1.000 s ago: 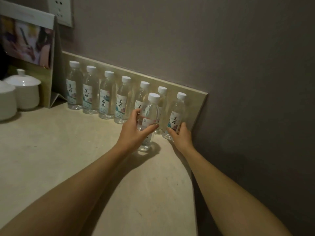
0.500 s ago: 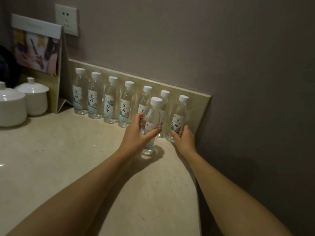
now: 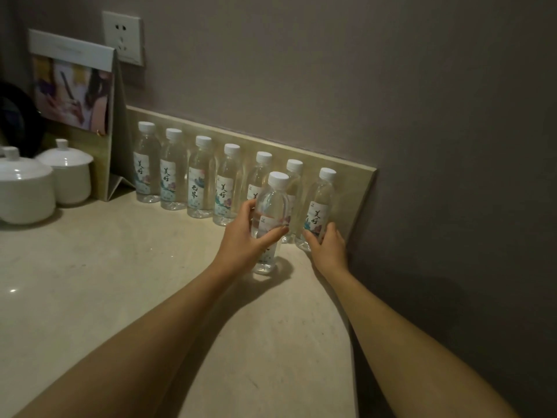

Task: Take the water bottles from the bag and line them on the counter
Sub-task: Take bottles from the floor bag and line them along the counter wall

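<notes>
Upright on the worktop [image 3: 126, 285], just in front of a row of seven water bottles [image 3: 201, 176] lined along the backsplash [image 3: 358, 188]: the eighth bottle [image 3: 271, 212], left hand [image 3: 241, 245] wrapped round its middle. Beside it, right hand [image 3: 330, 248] with fingers [image 3: 310, 236] curled against the base of the end bottle [image 3: 318, 206].

Seven capped water bottles [image 3: 202, 179] stand in a row vs. the backsplash [image 3: 358, 188] on the counter [image 3: 120, 267]; an eighth bottle [image 3: 269, 218] stands upright just in front. Left hand [image 3: 244, 242] grips that front bottle w/ thumb and fingers round it. Right hand [image 3: 328, 245] touches the base of the rightmost bottle [image 3: 318, 203], prob. gripping it, though the fingers are partly hidden.
</notes>
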The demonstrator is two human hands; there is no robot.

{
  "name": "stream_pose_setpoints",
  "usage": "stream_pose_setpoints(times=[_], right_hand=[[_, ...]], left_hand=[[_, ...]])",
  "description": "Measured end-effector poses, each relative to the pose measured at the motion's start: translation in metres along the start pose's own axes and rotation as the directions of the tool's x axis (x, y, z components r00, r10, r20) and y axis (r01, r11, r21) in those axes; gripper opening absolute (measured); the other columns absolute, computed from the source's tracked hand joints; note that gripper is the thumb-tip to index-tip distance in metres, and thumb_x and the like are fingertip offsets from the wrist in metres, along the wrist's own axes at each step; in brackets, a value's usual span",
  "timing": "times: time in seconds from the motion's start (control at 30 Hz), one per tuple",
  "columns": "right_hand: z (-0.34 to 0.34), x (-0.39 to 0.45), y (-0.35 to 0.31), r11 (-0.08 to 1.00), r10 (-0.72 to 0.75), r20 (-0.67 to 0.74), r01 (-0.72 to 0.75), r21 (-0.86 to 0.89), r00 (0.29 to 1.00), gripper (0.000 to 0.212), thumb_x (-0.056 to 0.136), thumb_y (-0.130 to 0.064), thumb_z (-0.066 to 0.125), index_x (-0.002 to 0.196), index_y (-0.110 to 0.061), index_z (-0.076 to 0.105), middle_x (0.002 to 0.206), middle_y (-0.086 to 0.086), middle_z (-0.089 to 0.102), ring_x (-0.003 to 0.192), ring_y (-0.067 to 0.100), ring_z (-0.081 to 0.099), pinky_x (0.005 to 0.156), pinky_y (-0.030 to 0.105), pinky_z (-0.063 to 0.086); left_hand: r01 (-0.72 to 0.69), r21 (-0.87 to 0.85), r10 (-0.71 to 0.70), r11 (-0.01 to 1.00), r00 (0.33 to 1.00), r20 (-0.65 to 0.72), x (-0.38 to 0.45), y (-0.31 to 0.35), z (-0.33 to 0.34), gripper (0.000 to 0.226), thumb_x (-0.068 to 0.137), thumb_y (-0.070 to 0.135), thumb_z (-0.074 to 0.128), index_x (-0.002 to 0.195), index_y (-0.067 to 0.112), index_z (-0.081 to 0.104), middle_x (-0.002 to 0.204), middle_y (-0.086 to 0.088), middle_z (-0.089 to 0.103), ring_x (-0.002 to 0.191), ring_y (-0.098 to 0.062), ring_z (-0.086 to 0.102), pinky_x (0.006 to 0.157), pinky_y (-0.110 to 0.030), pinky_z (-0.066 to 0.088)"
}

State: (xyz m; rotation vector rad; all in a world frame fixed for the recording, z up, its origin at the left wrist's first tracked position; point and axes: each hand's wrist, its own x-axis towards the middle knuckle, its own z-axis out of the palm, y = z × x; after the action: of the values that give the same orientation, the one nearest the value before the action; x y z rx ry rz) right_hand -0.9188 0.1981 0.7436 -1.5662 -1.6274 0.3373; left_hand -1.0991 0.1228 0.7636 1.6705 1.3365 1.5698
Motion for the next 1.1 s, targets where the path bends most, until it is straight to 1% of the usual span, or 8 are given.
stream_pose_setpoints(times=[0.13,0.27,0.4,0.5,0.63,0.77,0.87,1.1], right_hand=[[0.0,0.0,0.0,1.0,0.018,0.018,-0.018,0.016,1.0,0.044,0.09,-0.039,0.063,0.111,-0.004,0.049,0.119,0.018,0.056,0.107,0.034,0.057,0.082,0.037,0.047],[-0.001,-0.008,-0.005,0.993,0.106,0.031,-0.107,0.039,0.994,0.078,0.089,-0.048,0.061,0.144,-0.002,0.029,0.143,0.02,0.038,0.129,0.036,0.044,0.1,0.041,0.041],[-0.003,-0.033,-0.021,1.0,-0.023,-0.205,0.027,0.015,0.978,0.04,0.096,-0.041,0.05,0.12,-0.009,0.046,0.122,0.012,0.05,0.101,0.028,0.056,0.08,0.039,0.047],[-0.002,-0.053,-0.037,0.958,-0.228,-0.012,0.226,0.175,0.974,0.017,0.096,-0.028,0.049,0.11,-0.018,0.05,0.105,0.003,0.054,0.084,0.016,0.057,0.075,0.039,0.052],[0.01,-0.071,-0.072,0.947,-0.298,0.401,0.215,0.24,0.866,0.047,0.086,-0.038,0.06,0.128,-0.026,0.043,0.112,-0.003,0.052,0.083,0.016,0.063,0.072,0.03,0.055],[0.049,-0.073,-0.11,0.957,-0.263,0.348,0.196,0.216,0.9,0.056,0.081,-0.043,0.07,0.125,-0.023,0.042,0.114,-0.003,0.054,0.09,0.017,0.063,0.068,0.023,0.049],[0.088,-0.073,-0.144,0.967,-0.249,0.305,0.22,0.128,0.919,0.054,0.085,-0.039,0.068,0.126,-0.021,0.04,0.121,0.001,0.052,0.101,0.023,0.06,0.075,0.029,0.049],[0.179,-0.075,-0.224,0.979,-0.194,0.234,0.172,0.11,0.953,0.048,0.088,-0.036,0.065,0.127,-0.022,0.042,0.122,0.0,0.053,0.101,0.024,0.062,0.083,0.036,0.052]], left_hand=[[-0.002,0.001,0.002,1.0,1.0,0.0,0.0,-0.001,-0.001,0.067,0.078,0.042,0.078,0.133,0.019,0.046,0.114,0.005,0.067,0.1,-0.007,0.066,0.091,-0.04,0.056],[0.0,-0.007,0.0,1.0,1.0,0.012,0.0,-0.002,-0.003,0.066,0.078,0.04,0.079,0.132,0.019,0.047,0.113,0.006,0.068,0.1,-0.007,0.067,0.091,-0.04,0.056],[-0.006,-0.038,0.008,0.999,0.999,0.036,0.001,-0.001,-0.007,0.065,0.078,0.039,0.079,0.131,0.019,0.048,0.116,0.004,0.069,0.102,-0.009,0.067,0.092,-0.04,0.056],[-0.032,-0.038,0.034,0.999,0.998,0.057,0.003,-0.001,-0.015,0.061,0.077,0.042,0.079,0.127,0.021,0.051,0.113,0.006,0.069,0.1,-0.008,0.068,0.089,-0.039,0.057],[-0.047,-0.035,0.049,0.998,0.996,0.073,0.006,-0.006,-0.037,0.053,0.078,0.039,0.079,0.123,0.026,0.053,0.108,0.009,0.069,0.094,-0.004,0.069,0.085,-0.033,0.058],[-0.048,-0.03,0.05,0.998,0.997,0.058,0.013,-0.024,-0.079,0.054,0.08,0.034,0.079,0.127,0.023,0.054,0.11,0.009,0.071,0.097,-0.002,0.068,0.084,-0.026,0.057],[-0.045,0.004,0.045,0.999,0.998,0.042,0.025,-0.043,-0.122,0.057,0.079,0.038,0.079,0.128,0.024,0.054,0.113,0.011,0.068,0.098,-0.001,0.066,0.084,-0.023,0.056],[0.0,0.038,0.0,0.999,1.0,0.01,0.055,-0.09,-0.223,0.053,0.081,0.054,0.07,0.127,0.03,0.056,0.118,0.009,0.064,0.105,-0.007,0.062,0.091,-0.036,0.055]])
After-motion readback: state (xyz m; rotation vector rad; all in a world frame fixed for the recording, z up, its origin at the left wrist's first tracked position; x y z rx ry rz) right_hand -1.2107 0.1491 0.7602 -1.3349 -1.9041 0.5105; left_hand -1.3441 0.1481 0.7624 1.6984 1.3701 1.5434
